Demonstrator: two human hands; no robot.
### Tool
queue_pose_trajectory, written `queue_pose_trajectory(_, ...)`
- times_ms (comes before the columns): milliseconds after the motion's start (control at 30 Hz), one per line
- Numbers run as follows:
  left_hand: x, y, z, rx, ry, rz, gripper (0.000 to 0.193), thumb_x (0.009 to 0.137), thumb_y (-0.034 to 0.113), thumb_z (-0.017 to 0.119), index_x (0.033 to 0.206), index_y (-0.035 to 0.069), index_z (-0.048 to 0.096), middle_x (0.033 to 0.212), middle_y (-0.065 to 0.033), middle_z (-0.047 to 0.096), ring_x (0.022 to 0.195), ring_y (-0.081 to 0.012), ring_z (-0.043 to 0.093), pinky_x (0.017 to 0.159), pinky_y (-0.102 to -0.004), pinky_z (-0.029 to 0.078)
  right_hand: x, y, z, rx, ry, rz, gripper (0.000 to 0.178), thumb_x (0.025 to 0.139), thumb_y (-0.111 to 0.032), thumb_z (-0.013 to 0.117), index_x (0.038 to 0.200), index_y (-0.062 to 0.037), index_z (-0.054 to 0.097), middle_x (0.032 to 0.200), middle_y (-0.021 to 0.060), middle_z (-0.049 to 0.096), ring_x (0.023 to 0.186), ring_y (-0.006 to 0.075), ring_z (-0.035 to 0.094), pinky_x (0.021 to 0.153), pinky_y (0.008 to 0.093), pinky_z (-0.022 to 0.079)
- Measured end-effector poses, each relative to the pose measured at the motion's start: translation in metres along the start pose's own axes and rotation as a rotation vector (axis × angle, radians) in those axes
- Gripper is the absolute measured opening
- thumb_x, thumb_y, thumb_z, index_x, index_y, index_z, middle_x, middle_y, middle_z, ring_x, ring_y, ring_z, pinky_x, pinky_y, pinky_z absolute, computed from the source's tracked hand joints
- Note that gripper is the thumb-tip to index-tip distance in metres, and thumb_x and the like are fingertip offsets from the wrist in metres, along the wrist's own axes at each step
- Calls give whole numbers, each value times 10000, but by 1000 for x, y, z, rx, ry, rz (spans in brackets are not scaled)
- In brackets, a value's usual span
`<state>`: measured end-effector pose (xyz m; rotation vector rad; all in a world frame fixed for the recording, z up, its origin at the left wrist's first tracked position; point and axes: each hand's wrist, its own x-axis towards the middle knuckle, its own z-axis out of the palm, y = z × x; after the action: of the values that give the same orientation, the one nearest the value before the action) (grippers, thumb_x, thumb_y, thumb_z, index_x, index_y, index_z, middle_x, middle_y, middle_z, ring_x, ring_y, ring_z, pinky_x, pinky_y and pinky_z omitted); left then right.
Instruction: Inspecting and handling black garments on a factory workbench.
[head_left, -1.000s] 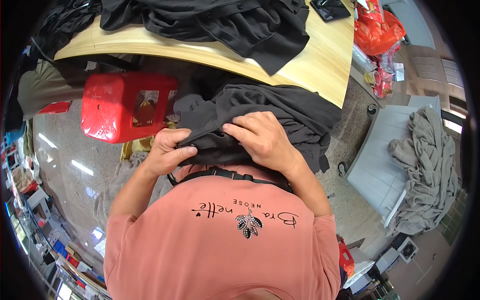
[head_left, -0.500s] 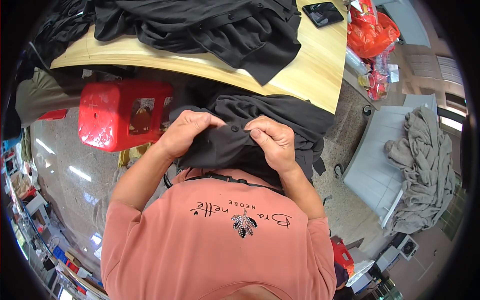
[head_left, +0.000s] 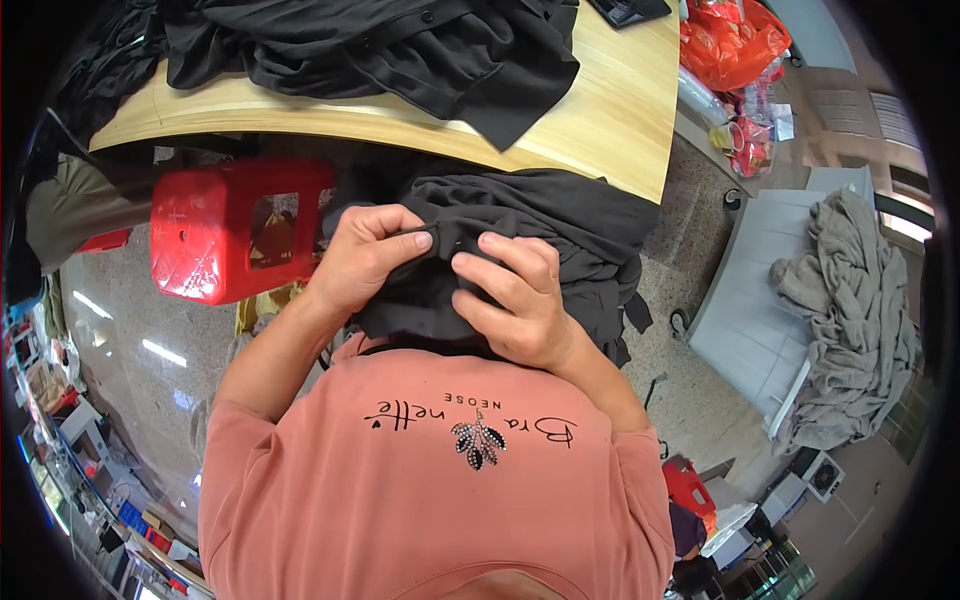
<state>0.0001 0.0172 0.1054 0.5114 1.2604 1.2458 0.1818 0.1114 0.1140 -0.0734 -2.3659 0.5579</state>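
A black garment (head_left: 560,225) hangs bunched in front of my chest, below the table edge. My left hand (head_left: 365,255) pinches a fold of it between thumb and fingers. My right hand (head_left: 515,300) grips the cloth right beside it, fingers curled over the fabric, the two hands almost touching. The garment's lower part is hidden behind my hands and my salmon-pink shirt (head_left: 440,490).
A wooden table (head_left: 580,130) carries a heap of black clothes (head_left: 400,45) and a dark device (head_left: 625,10). A red plastic stool (head_left: 235,230) stands on the left. On the right are red bags (head_left: 735,45) and a grey cloth (head_left: 850,300) on a pale cart.
Both hands have moved up and closer together on the black garment, pulling the cloth higher. The left hand now pinches a fold near the right fingertips.
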Motion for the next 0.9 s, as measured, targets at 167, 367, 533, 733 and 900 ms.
queue_pose_trajectory(167, 1, 0, -8, -87, -5, -23, 52, 785, 46, 618, 762, -1, 619, 685, 25, 579, 623, -26, 477, 575, -178, 396, -10, 7, -26, 397, -317, 334, 338, 586, -304, 748, 531, -84, 496, 610, 19, 501, 762, 236, 553, 769, 393, 341)
queue_pose_trajectory(367, -7, 2, 2, -136, -66, -36, 31, 779, 24, 619, 791, -5, 622, 710, 10, 588, 651, -41, 515, 605, -188, 432, 3, 3, -1, -31, -88, 248, 350, 565, -171, 754, 805, -46, 531, 775, 75, 528, 684, 256, 510, 670, 352, 371)
queue_pose_trajectory(533, -14, 7, -2, -96, -54, 35, 48, 753, -3, 616, 798, -13, 629, 731, -5, 597, 668, -64, 543, 640, -197, 451, 14, 11, 18, -80, 68, 127, 269, 610, -26, 669, 843, -16, 534, 852, 113, 564, 737, 265, 549, 684, 370, 416)
queue_pose_trajectory(733, -22, 5, -13, -127, -13, 59, 88, 692, -36, 623, 773, -3, 636, 707, -9, 596, 637, -79, 541, 630, -212, 443, 16, 12, 22, 246, 74, 199, 252, 617, 98, 604, 843, 2, 550, 840, 142, 597, 722, 279, 593, 615, 336, 467)
queue_pose_trajectory(900, -31, 3, -26, -170, -17, -131, 114, 621, -74, 615, 703, 5, 608, 669, -8, 587, 623, -67, 533, 600, -199, 427, 22, 12, 27, 293, -47, 274, 248, 614, 108, 606, 840, 11, 573, 757, 115, 604, 644, 242, 592, 557, 288, 464)
